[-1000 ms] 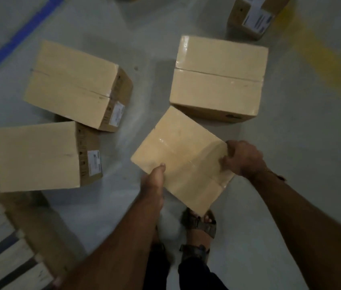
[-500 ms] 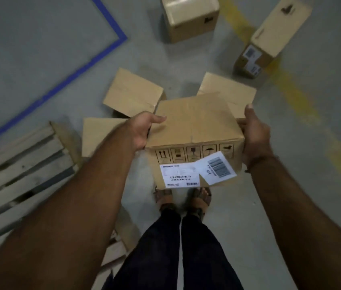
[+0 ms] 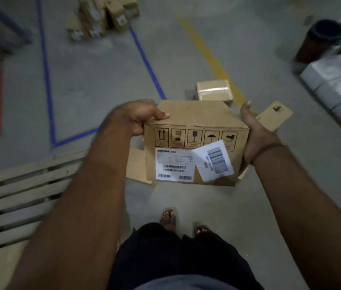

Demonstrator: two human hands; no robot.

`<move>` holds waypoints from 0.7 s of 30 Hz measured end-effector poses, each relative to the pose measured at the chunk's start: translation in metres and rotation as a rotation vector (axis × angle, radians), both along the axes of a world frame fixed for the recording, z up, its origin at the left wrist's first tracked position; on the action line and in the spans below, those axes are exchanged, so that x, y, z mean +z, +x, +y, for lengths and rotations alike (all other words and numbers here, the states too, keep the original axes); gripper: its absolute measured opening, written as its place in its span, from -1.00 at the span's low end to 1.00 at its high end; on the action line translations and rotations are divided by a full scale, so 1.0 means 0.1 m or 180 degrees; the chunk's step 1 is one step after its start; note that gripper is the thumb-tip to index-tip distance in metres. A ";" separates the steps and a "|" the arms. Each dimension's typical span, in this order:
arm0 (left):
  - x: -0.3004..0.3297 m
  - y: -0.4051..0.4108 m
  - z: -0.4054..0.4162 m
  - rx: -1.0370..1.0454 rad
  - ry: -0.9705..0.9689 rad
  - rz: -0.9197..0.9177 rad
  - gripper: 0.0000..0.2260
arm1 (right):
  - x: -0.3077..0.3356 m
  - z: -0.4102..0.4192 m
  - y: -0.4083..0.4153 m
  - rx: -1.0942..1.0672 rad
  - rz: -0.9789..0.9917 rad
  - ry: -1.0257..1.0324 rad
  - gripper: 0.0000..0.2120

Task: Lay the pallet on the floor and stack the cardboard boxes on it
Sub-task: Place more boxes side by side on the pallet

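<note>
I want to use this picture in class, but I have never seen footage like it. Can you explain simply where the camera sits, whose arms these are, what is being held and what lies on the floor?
There is no machine here. A person wears a camera on the head, looking forward and down, so you see their own arms, legs and sandalled feet. The left hand curls over one side of a labelled cardboard box; the right hand presses flat against the other, so the box is carried above the grey floor. A wooden pallet lies to the left. More boxes sit on the floor beyond, such as a small taped box.
</note>
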State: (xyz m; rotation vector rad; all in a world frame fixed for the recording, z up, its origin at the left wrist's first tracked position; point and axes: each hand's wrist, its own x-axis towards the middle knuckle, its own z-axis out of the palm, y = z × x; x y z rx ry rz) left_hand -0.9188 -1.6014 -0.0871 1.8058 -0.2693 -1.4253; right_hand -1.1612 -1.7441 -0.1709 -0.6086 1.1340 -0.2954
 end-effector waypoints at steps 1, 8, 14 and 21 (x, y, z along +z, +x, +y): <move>0.10 -0.03 0.09 0.0104 -0.0067 -0.0121 -0.49 | 0.08 0.06 -0.04 0.0095 -0.0072 -0.0020 -0.07; 0.55 -0.36 0.83 0.0624 -0.0412 -0.0301 -0.17 | 0.49 0.69 -0.17 0.0496 -0.0594 0.0055 -0.20; 0.56 -0.55 1.96 0.1163 -0.0507 -0.0295 -0.29 | 0.77 1.18 -0.01 0.1492 -0.0214 0.0025 -0.18; 0.65 -0.62 3.35 0.1780 -0.0431 -0.0306 -0.51 | 1.08 1.96 0.33 0.2464 0.0242 0.0049 -0.38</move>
